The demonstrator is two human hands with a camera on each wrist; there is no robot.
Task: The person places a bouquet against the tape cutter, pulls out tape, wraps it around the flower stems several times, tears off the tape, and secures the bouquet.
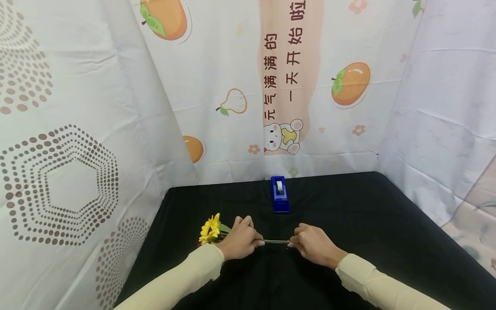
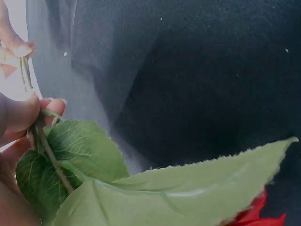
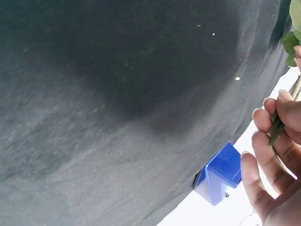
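My two hands hold a thin bunch of green flower stems (image 1: 276, 241) level, just above the black table (image 1: 368, 224). My left hand (image 1: 242, 241) grips the stems near the blooms, with a yellow sunflower (image 1: 210, 229) sticking out to its left. The left wrist view shows large green leaves (image 2: 84, 155), the stem (image 2: 47, 150) under my thumb, and a red petal (image 2: 263, 215). My right hand (image 1: 306, 243) pinches the other end of the stems (image 3: 277, 126), its fingers (image 3: 270, 155) curled round them.
A blue tape dispenser (image 1: 280, 194) stands on the table just beyond my hands, also seen as the blue dispenser (image 3: 221, 173) in the right wrist view. Printed cloth walls (image 1: 77, 129) close in the left, back and right sides.
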